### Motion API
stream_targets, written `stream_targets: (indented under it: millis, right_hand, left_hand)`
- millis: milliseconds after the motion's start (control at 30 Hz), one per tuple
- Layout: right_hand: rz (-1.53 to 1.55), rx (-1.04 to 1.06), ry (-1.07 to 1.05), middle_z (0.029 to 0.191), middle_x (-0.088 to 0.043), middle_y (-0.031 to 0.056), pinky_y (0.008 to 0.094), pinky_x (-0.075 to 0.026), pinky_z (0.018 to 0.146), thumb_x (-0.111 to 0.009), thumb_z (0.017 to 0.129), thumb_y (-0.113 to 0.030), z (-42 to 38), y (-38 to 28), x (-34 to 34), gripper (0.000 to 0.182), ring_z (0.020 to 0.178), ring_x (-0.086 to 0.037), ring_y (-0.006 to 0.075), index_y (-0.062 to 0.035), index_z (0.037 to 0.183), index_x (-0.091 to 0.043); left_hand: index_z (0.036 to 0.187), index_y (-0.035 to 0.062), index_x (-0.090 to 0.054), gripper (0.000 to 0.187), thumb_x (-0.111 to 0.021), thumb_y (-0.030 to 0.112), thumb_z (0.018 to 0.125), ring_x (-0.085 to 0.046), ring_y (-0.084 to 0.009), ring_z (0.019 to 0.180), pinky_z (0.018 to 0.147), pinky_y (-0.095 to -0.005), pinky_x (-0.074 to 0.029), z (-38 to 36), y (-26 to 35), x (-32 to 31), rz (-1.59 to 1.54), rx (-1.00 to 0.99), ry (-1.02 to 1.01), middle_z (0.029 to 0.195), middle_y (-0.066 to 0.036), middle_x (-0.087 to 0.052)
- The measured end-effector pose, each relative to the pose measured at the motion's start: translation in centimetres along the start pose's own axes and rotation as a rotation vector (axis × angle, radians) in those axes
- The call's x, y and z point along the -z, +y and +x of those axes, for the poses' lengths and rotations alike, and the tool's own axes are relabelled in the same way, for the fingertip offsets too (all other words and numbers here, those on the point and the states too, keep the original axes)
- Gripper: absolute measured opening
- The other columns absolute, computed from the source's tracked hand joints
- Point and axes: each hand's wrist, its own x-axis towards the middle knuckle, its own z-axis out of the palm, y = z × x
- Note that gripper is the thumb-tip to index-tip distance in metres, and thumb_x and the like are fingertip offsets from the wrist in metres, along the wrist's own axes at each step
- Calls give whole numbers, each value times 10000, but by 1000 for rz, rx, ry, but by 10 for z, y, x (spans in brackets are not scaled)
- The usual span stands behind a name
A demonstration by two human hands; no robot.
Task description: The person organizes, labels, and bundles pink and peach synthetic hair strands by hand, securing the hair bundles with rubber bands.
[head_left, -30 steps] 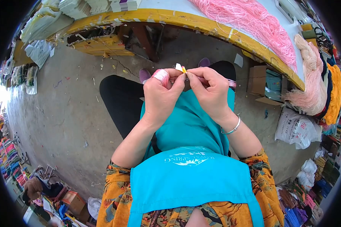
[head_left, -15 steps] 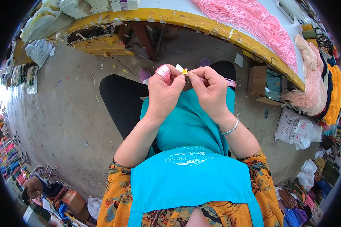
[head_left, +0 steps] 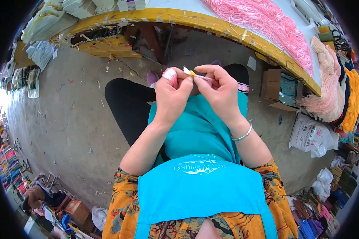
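A skein of pink and white thread [head_left: 170, 75] bulges out over the fingers of my left hand [head_left: 169, 97], which is closed on it. More pink and white strands, the skein's other end [head_left: 243, 87], stick out beyond my right hand [head_left: 221, 93]. Between the hands, a small yellow and white paper band [head_left: 192, 73] sits around the thread, with a white flap standing up. My left thumb and fingers pinch at this band. My right thumb tip touches it while the index finger is raised and the other fingers curl around the strands.
Ahead stands a yellow-edged table [head_left: 179, 16] bearing loose pink yarn [head_left: 263, 24] and paper stacks [head_left: 79, 7]. On the right are an open cardboard box [head_left: 272, 85], hanging yarn hanks [head_left: 327, 79] and a white sack [head_left: 311, 135]. My knees spread beneath a turquoise apron [head_left: 199, 187].
My right index finger has lifted away from the paper band, and the right hand has turned slightly, showing strands between thumb and fingers. The left hand stays nearly still.
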Motion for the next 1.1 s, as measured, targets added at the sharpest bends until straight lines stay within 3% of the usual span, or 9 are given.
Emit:
stream_targets:
  millis: [267,400,467,600,667,767,933,1033,1100]
  right_hand:
    - [-344,313,1,714,-632,13,204,-464,547,-691,831,-23,5,-3,7,76,586,-552,36,-2,904,-685]
    - [284,-162,81,706,-616,-5,206,-421,489,-626,873,-29,1,1,-3,63,528,-509,54,4,829,-656]
    - [831,-686,133,665,-565,-32,200,-307,430,-621,876,-57,-1,-1,-3,71,484,-402,26,-35,810,-637]
    - [1293,-832,48,613,-387,-83,205,-242,403,-606,931,-124,0,2,-13,121,476,-308,19,-89,824,-561]
    - [1258,-715,-16,645,-457,-55,191,-259,418,-611,940,-123,-4,4,-12,71,487,-336,25,-55,934,-596]
    - [386,-217,58,784,-608,20,201,-406,499,-655,904,-42,-4,-2,-15,185,579,-506,52,6,1082,-637]
    - [-463,335,-9,728,-634,77,275,-506,561,-682,868,-38,0,2,4,43,668,-641,92,3,859,-676]
    - [-190,51,-40,698,-632,48,246,-438,485,-650,907,-80,6,4,4,90,583,-573,80,-7,854,-658]
    - [614,-598,-56,578,-431,-61,206,-254,413,-618,949,-130,11,6,3,150,469,-366,28,-11,857,-629]
  left_hand:
    - [759,5,-564,121,-624,2,865,-437,-12,578,492,-205,-350,-6,6,-1,326,-180,-45,620,45,-504]
    - [773,42,-550,151,-607,-30,892,-390,24,605,508,-172,-305,-9,0,-4,228,-229,-55,685,79,-485]
    - [787,49,-549,139,-602,-13,899,-395,18,596,504,-175,-311,-9,-5,-11,90,-149,-6,679,76,-482]
    - [833,77,-542,105,-575,52,930,-389,-5,547,476,-194,-314,-9,9,-18,-510,286,81,651,64,-469]
    - [857,87,-538,90,-561,79,943,-360,-17,517,450,-207,-291,-3,-11,0,-570,222,-24,639,53,-471]
    - [812,73,-560,116,-604,47,916,-358,6,542,465,-196,-273,-3,-6,7,-363,180,52,665,77,-473]
    - [774,55,-528,151,-602,9,897,-350,15,576,485,-189,-288,1,-17,7,-71,-25,81,687,89,-462]
    - [773,49,-524,150,-599,-7,890,-353,13,589,492,-189,-294,-1,-16,5,-73,-36,71,696,87,-463]
    - [775,50,-525,149,-600,-12,887,-356,11,592,494,-190,-295,-1,-18,2,-97,-39,73,699,84,-465]
